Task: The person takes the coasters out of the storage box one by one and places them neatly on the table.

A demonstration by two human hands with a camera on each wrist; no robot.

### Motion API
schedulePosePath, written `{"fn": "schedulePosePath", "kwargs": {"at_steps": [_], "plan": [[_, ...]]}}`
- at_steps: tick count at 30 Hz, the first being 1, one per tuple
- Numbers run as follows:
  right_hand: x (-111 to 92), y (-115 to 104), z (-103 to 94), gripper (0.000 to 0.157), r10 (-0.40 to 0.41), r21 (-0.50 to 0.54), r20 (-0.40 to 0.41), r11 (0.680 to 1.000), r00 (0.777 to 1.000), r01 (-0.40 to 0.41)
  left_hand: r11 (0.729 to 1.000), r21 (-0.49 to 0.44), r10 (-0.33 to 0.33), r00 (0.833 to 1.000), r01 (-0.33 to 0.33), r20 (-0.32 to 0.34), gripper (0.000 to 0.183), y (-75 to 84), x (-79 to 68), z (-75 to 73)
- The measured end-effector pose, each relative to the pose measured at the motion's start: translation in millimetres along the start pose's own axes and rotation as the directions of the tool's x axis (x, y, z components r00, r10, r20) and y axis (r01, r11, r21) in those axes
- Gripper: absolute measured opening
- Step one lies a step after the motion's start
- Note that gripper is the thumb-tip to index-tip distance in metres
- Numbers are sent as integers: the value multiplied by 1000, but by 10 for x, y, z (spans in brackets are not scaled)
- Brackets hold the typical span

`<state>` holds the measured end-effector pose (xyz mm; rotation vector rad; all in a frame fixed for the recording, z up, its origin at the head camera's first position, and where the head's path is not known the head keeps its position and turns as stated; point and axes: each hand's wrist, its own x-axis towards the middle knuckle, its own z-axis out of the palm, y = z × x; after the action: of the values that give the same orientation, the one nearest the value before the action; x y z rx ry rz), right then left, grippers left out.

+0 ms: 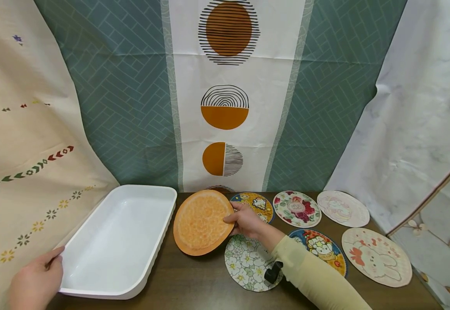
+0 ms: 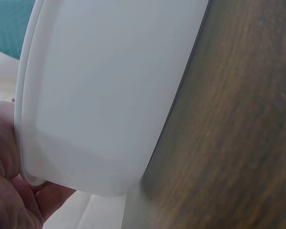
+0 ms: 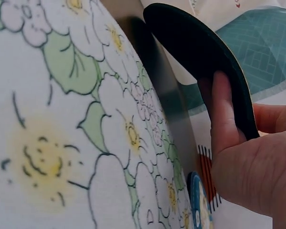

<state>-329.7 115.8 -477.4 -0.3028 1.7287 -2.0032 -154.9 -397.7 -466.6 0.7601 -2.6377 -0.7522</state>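
Observation:
A round orange-slice placemat [image 1: 203, 222] is pinched at its right edge by my right hand [image 1: 249, 221]. It hangs tilted between the white tray and the other mats. In the right wrist view its dark underside [image 3: 195, 45] shows, with fingers below and thumb on the far side. My left hand [image 1: 38, 277] grips the near left corner of the white rectangular tray [image 1: 110, 241], whose outer wall [image 2: 109, 90] fills much of the left wrist view. Under my right forearm lies a white-flowered round mat [image 1: 248, 262], partly covered.
More round mats lie to the right: a yellow and blue one [image 1: 257, 204], a rose one [image 1: 297, 209], a pale pink one [image 1: 342, 209], a blue-rimmed cartoon one [image 1: 325, 249] and a rabbit one [image 1: 377, 258]. Patterned cloths [image 1: 135, 86] hang behind the brown table [image 1: 182, 280].

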Motion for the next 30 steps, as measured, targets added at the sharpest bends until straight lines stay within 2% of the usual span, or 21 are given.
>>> {"fn": "schedulePosePath", "kwargs": {"at_steps": [11, 24, 30], "plan": [[21, 80, 0, 73, 47, -44, 35, 998, 998, -46, 1000, -3, 13, 1000, -13, -23, 38, 1, 1, 8], [139, 173, 4, 66, 67, -132, -2, 989, 998, -66, 1000, -2, 1, 1000, -1, -24, 38, -7, 5, 24], [168, 165, 14, 59, 82, -170, 3, 982, 997, -81, 1000, -2, 16, 1000, -16, -21, 38, -32, 13, 23]]}}
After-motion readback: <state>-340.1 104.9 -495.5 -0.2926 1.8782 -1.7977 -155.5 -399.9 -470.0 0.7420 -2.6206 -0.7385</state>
